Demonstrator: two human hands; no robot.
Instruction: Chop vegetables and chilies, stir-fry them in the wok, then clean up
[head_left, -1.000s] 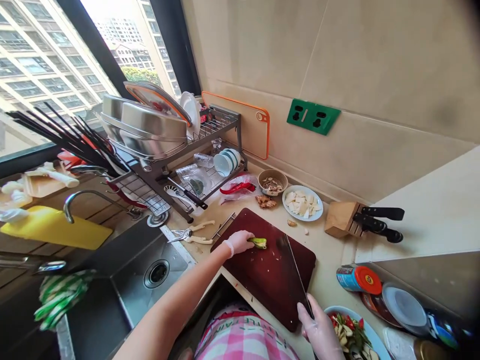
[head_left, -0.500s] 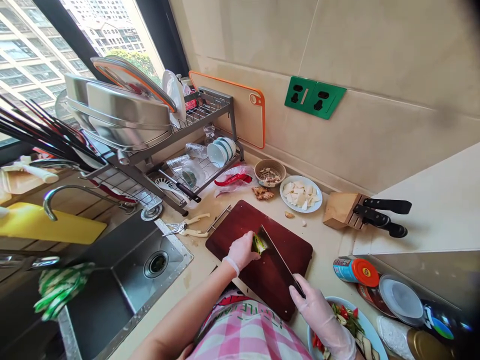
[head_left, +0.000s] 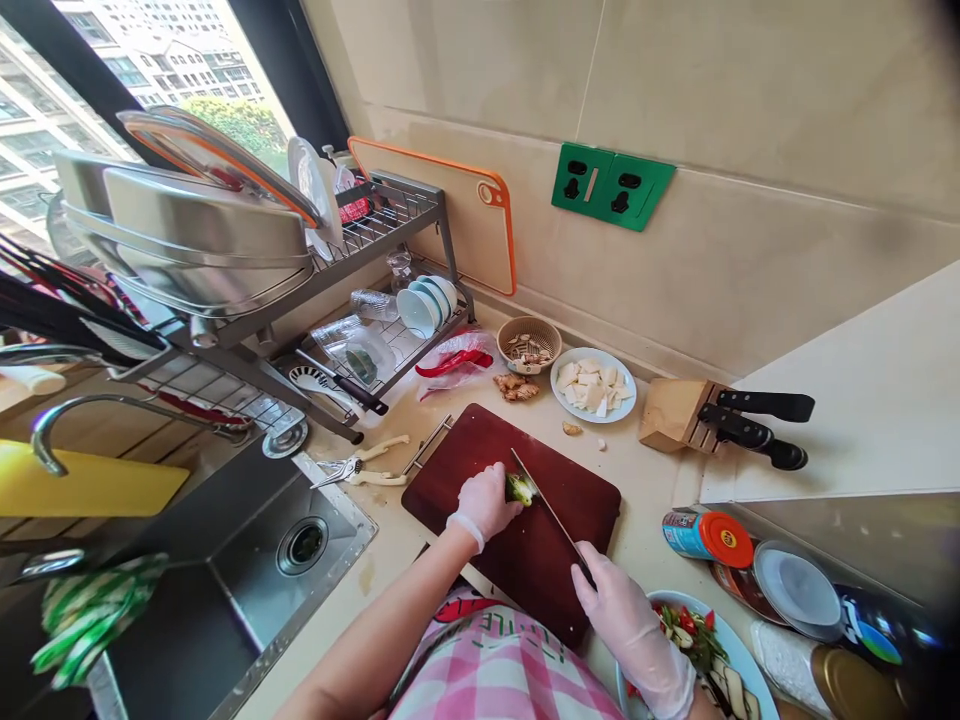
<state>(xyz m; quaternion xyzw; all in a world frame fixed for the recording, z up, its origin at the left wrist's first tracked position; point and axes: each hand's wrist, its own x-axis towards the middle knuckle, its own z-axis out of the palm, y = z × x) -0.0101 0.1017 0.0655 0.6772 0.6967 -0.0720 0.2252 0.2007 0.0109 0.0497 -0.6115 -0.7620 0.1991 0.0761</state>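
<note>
My left hand (head_left: 486, 505), in a clear glove, is closed around a piece of green pepper (head_left: 519, 489) on the dark red cutting board (head_left: 465, 455). Its cut end faces right, beside the blade of a kitchen knife (head_left: 551, 512). The handle of that knife is gripped by my right hand (head_left: 616, 605), also gloved. I cannot tell whether the blade touches the pepper. Below my right forearm, a plate (head_left: 750, 665) bears cut red and green peppers and pale slices, partly hidden by the arm.
Kitchen scissors (head_left: 360, 468) lie left of the board, near the sink (head_left: 255, 600). Behind are ginger (head_left: 517, 387), a small basket (head_left: 529, 350) and a plate of white slices (head_left: 594, 385). A knife block (head_left: 675, 415) and jars stand right; a dish rack (head_left: 360, 260) rises at left.
The view has shifted slightly right, so things sit further left. The knife blade now stands more edge-on beside the pepper. Both hands keep their holds.
</note>
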